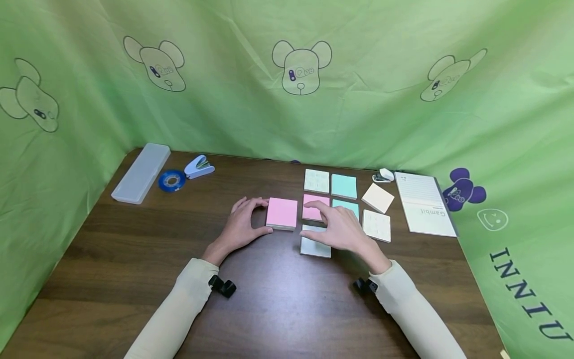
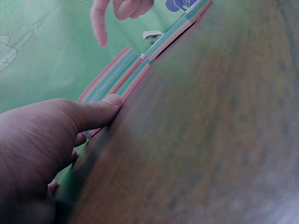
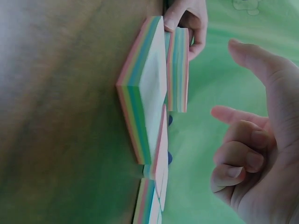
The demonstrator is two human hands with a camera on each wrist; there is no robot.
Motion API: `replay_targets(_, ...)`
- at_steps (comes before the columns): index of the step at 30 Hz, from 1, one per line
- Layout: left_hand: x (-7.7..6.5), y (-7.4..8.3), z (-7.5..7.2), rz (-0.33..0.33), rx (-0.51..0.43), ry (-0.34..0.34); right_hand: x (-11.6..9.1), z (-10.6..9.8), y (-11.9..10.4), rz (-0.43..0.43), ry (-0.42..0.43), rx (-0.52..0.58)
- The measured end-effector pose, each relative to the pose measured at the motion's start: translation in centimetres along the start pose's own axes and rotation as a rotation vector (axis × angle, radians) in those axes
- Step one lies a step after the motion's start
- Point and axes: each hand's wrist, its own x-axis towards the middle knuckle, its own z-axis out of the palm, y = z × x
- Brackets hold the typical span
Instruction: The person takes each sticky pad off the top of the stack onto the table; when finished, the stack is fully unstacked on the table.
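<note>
Left of the other pads lies a thick stack of sticky notes (image 1: 281, 213) with a pink top; striped coloured layers show along its sides in both wrist views. My left hand (image 1: 244, 223) holds this stack at its left side, the thumb at the near corner and the fingers at the far one. My right hand (image 1: 342, 227) hovers over the neighbouring pads, thumb and index finger apart, with nothing between them. Beneath it are a pale sticky-note pad (image 1: 315, 248) and another pink pad (image 1: 313, 212), both partly covered. The right wrist view shows its other fingers curled loosely.
Around the right hand lie white pads (image 1: 316, 180), teal pads (image 1: 344, 186) and a cream pad (image 1: 378, 198). A notepad (image 1: 423, 204) and a white stapler (image 1: 383, 175) are farther right. At the back left are a pencil case (image 1: 141, 173), blue tape (image 1: 172, 180) and a blue stapler (image 1: 199, 167).
</note>
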Motion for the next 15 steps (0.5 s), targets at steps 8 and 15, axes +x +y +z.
replay_targets(8,0.0,-0.1,0.1,-0.002,0.0,-0.005,1.7,0.2,-0.3,-0.015,-0.02,-0.017)
replay_targets(15,0.1,0.0,-0.1,-0.006,0.002,-0.006,3.2,0.7,-0.7,0.016,-0.069,-0.02)
